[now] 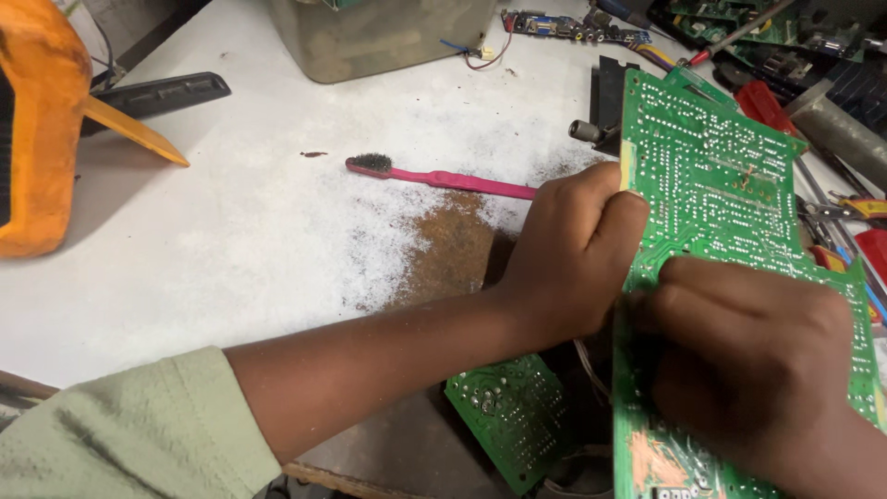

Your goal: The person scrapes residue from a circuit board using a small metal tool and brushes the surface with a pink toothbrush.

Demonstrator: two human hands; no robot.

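A large green circuit board [716, 185] stands tilted on the white worktop, solder side facing me. My left hand [568, 249] grips its left edge, thumb pressed on the board's face. My right hand [753, 360] lies closed over the board's lower middle, fingers curled against it; whether it holds a tool is hidden. A smaller green circuit board [513, 416] lies below my left wrist at the table's front edge.
A pink toothbrush [443, 177] with dark bristles lies left of the board. An orange device [32, 129] sits at far left, a translucent tub [379, 37] at the back. More boards and red-handled tools [767, 102] crowd the back right. A worn brown patch [453, 245] marks the top.
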